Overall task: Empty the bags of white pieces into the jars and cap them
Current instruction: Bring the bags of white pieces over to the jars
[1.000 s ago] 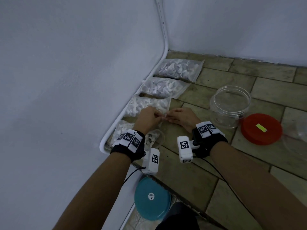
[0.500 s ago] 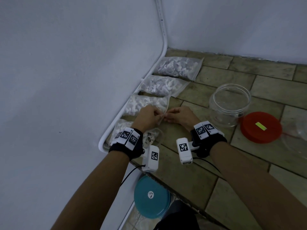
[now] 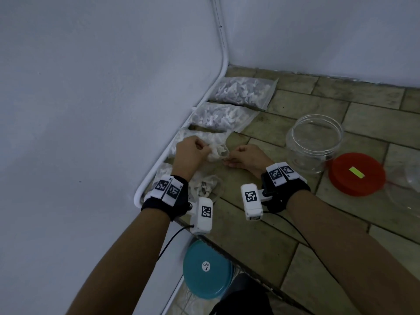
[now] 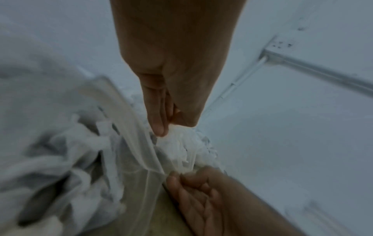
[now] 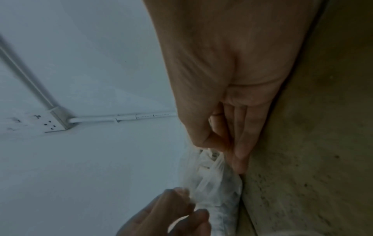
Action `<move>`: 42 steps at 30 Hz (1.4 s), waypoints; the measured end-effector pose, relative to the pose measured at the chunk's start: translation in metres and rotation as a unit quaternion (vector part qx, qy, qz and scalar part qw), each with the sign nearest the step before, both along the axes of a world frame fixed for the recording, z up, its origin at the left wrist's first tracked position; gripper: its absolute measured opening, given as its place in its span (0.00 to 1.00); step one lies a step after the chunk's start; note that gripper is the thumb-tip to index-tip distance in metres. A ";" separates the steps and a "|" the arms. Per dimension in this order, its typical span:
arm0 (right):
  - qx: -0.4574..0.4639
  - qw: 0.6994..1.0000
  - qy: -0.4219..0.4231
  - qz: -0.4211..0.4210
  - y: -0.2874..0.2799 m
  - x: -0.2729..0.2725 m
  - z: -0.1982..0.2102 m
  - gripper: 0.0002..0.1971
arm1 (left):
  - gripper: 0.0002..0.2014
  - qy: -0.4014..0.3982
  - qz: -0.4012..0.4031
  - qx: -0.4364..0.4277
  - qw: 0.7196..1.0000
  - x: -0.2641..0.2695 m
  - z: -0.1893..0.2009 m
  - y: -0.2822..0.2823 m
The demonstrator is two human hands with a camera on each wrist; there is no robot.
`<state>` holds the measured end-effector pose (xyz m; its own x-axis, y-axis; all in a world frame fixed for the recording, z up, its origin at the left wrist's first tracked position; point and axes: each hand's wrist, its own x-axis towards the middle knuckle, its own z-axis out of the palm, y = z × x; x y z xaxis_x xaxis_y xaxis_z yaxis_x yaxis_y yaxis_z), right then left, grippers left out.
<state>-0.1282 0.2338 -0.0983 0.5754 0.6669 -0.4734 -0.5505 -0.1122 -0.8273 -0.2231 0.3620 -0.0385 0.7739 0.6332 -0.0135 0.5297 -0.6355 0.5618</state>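
Note:
A clear bag of white pieces (image 3: 213,144) lies by the wall on the tiled floor. My left hand (image 3: 193,153) pinches one side of its mouth and my right hand (image 3: 245,156) pinches the other side, and the mouth gapes between them. In the left wrist view the bag's plastic (image 4: 141,151) stretches from my left fingertips (image 4: 159,127) to my right hand (image 4: 193,190). The right wrist view shows the bag (image 5: 214,178) pinched below my right fingers (image 5: 238,150). An empty clear jar (image 3: 314,142) stands open to the right, its red lid (image 3: 356,173) flat beside it.
Two more full bags (image 3: 243,90) (image 3: 220,117) lie further along the wall, and another bag (image 3: 204,185) lies under my left wrist. A white pipe (image 3: 163,155) runs along the wall's foot. A teal lid (image 3: 206,269) sits near me. A second clear jar (image 3: 406,185) is at the right edge.
My hands have drawn apart, and the bag's mouth, pinched closed between them before, now gapes open. The jar and lids have not moved.

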 end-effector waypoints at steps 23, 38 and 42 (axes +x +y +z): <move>-0.096 0.979 -0.179 -0.012 0.008 -0.014 0.005 0.19 | 0.32 0.135 -0.122 0.136 0.974 -0.013 0.001 -0.027; -0.090 0.984 -0.146 -0.046 0.003 0.002 -0.001 0.21 | 0.14 0.091 -0.055 0.129 0.986 -0.013 0.018 -0.038; -0.063 0.982 -0.089 -0.152 0.005 0.020 -0.001 0.17 | 0.12 0.050 -0.058 0.138 0.988 0.017 0.025 -0.044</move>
<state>-0.1085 0.2391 -0.0996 0.8196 0.3949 -0.4151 -0.4226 -0.0727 -0.9034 -0.2058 0.3183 -0.0135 0.8451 0.5303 0.0676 0.4878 -0.8167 0.3082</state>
